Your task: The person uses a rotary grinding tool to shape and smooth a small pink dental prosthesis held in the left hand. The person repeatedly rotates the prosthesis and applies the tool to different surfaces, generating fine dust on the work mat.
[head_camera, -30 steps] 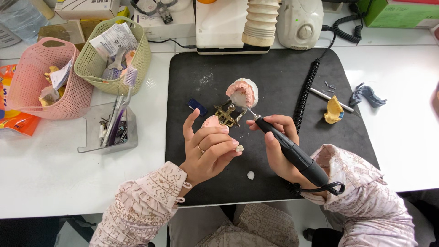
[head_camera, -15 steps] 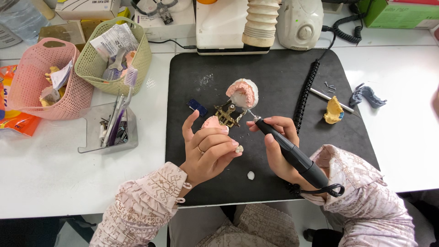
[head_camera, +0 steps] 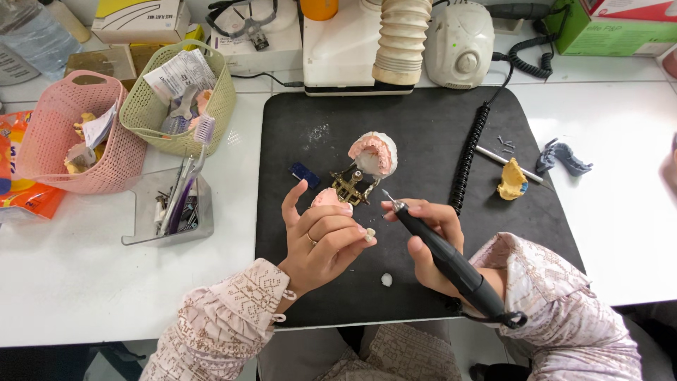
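Observation:
A brass dental articulator [head_camera: 352, 187] lies opened on the black mat [head_camera: 423, 127], with a pink and white denture model [head_camera: 374, 153] on its far half. My left hand [head_camera: 321, 240] pinches a small white tooth piece [head_camera: 369, 233] between thumb and fingertips, just in front of the near pink model [head_camera: 330, 198]. My right hand [head_camera: 430, 243] grips a black rotary handpiece [head_camera: 444, 257] like a pen. Its fine bur tip [head_camera: 386, 194] points up and left, close to the tooth piece and the articulator.
A pink basket [head_camera: 67, 141], a green basket [head_camera: 180, 99] and a clear tool holder [head_camera: 169, 208] stand at the left. A coiled black cord [head_camera: 469, 155], a yellow wax piece [head_camera: 511, 180] and a blue-grey piece [head_camera: 560, 156] lie right. A suction hose [head_camera: 402, 39] and motor unit [head_camera: 458, 35] stand behind.

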